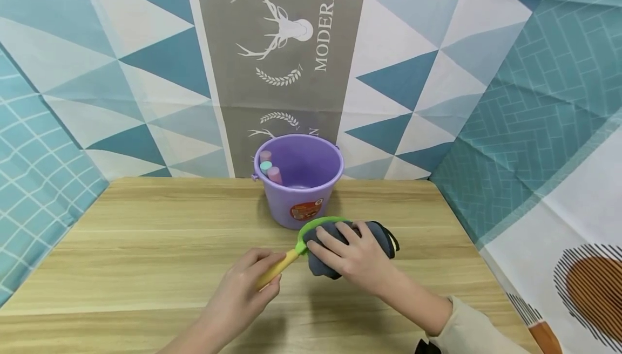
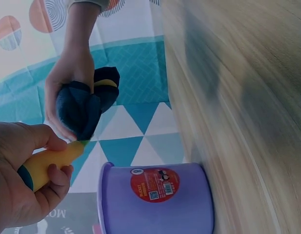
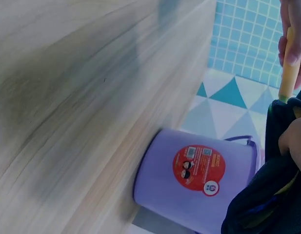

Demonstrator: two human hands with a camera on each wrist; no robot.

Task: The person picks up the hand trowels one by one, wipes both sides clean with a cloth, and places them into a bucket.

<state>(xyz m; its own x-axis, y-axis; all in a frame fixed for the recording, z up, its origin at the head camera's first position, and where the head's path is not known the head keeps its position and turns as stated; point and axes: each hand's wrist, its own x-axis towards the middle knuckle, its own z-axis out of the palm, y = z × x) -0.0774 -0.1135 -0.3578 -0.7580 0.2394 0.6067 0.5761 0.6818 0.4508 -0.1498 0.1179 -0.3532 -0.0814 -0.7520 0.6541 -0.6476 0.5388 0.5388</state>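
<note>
My left hand (image 1: 235, 292) grips the yellow handle (image 1: 276, 272) of a tool with a curved green head (image 1: 307, 228). My right hand (image 1: 362, 262) holds a dark grey-blue cloth (image 1: 320, 265) against the green head, its fingers spread over the top. The cloth hides most of the head, so the tool's exact kind does not show. In the left wrist view, the cloth (image 2: 78, 109) is bunched in the right hand, beyond the handle (image 2: 50, 166). The right wrist view shows the cloth (image 3: 267, 187) where the handle (image 3: 290, 73) meets the head. Both hands are above the table.
Behind the hands, a purple bucket (image 1: 286, 203) stands on the wooden table (image 1: 146, 267). Pink and mint stick-like pieces (image 1: 274, 175) lean inside its left wall. A patterned cloth backdrop (image 1: 403, 89) rises at the table's rear, with tile-patterned sheets on both sides.
</note>
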